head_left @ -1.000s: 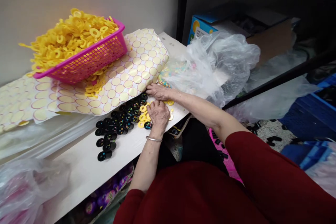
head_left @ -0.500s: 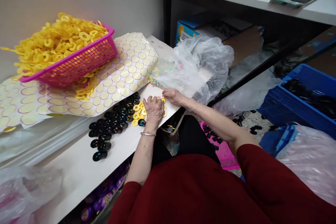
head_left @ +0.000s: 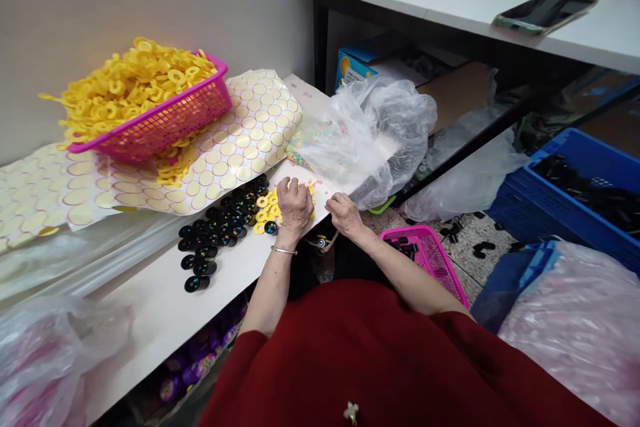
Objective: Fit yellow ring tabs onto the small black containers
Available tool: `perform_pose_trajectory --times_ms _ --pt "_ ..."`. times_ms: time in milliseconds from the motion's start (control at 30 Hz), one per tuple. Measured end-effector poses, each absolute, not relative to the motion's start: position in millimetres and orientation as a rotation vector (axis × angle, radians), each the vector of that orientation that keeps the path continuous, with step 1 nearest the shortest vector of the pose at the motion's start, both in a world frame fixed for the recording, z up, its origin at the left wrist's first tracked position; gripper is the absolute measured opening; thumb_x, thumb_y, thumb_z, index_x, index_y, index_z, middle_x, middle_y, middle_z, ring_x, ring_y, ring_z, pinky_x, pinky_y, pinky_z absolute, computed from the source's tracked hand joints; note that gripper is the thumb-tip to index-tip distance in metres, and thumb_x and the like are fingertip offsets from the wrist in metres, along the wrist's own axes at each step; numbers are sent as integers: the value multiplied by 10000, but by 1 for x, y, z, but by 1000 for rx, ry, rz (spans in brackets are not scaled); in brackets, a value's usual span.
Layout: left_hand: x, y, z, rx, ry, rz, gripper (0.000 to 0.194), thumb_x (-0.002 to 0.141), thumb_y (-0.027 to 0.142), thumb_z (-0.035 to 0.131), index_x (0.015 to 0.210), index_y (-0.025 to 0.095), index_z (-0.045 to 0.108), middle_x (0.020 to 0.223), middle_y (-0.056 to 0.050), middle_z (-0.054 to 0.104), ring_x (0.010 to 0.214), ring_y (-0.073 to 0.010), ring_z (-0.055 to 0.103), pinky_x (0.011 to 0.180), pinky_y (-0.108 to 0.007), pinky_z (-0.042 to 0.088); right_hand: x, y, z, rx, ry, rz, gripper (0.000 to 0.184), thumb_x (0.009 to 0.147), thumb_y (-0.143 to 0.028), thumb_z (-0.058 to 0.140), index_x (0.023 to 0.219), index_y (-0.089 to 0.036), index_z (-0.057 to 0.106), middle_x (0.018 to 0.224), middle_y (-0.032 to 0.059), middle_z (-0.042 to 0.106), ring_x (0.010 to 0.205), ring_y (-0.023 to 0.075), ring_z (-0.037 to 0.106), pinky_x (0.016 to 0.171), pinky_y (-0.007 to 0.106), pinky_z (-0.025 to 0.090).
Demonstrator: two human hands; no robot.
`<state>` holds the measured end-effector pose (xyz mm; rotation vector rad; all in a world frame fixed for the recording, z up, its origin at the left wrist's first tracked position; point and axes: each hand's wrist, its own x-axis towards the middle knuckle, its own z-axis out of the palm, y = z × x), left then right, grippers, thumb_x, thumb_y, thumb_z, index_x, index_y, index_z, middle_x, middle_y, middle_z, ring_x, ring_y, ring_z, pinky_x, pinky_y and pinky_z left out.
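Note:
Over a pile of yellow plastic rings (head_left: 261, 216) on the white bench (head_left: 145, 320) is my left hand (head_left: 295, 205), its fingers curled down; what they grip, if anything, is hidden. My right hand (head_left: 346, 215) is off to the right by the bench's front edge, fingers pressed together on something too small or hidden to name. Left of the rings stand rows of short black cylinders (head_left: 220, 230) with coloured dots inside their tops. One black cylinder (head_left: 271, 228) sits apart, beside the rings. Tiny pink pieces (head_left: 316, 182) lie scattered just beyond my hands.
A pink basket (head_left: 175, 113) heaped with yellow ring pieces (head_left: 135, 87) rests on a sheet of round stickers (head_left: 245, 130). Clear plastic bags (head_left: 385, 127) with small coloured beads (head_left: 297, 150) lie behind. Blue crates (head_left: 575, 193) and a pink basket (head_left: 425, 253) stand at right.
My right hand has drawn back from the rings toward the bench's front edge, and its fingers have closed. My left hand stays over the rings. The view has shifted, bringing the upper table into sight.

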<state>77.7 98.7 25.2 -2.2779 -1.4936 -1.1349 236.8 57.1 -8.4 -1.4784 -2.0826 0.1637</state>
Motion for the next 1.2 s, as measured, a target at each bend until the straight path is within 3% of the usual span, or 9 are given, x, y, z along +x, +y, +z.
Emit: perform_pose_trajectory --times_ms 300,467,700,900,1033,1200 --pt "37 17 27 -1951 -1454 -1386 121 808 116 553 890 176 618 852 -79 665 751 -167 584 745 -342 452 218 118 21 -1584 -2198 119 232 913 -173 379 864 -172 606 899 98 595 801 193 517 598 281 313" --pt "9 -16 4 -1782 -1998 -1474 111 825 217 534 891 178 615 820 -77 643 782 -183 573 716 -331 447 212 152 29 -1486 -2066 237 218 859 -129 394 912 -169 601 923 107 602 863 220 529 718 304 398" --pt "2 -13 1 -1751 -2268 -1484 170 782 277 548 923 202 609 861 -54 628 813 -181 557 751 -322 468 227 92 11 -1439 -1743 356 173 857 -189 402 867 -190 575 934 106 569 892 224 536 799 347 441" --pt "-1 6 -2 -1833 -2352 -1463 411 674 416 682 1002 179 611 964 -79 614 875 -209 568 770 -338 475 226 62 3 -1422 -1795 431 150 854 -226 452 850 -202 601 924 85 552 903 213 532 819 343 454" --pt "5 10 -3 -1900 -2319 -1465 308 698 412 663 910 190 634 862 -49 621 832 -201 562 775 -339 460 214 57 7 -1387 -1942 436 136 843 -269 517 882 -198 627 954 87 558 929 220 517 837 342 444" --pt "23 9 1 -2109 -2267 -1482 248 679 376 683 856 207 639 766 -12 614 738 -174 541 721 -316 456 218 74 10 -1482 -1832 407 165 841 -185 451 868 -187 615 966 97 551 915 214 520 796 327 438"
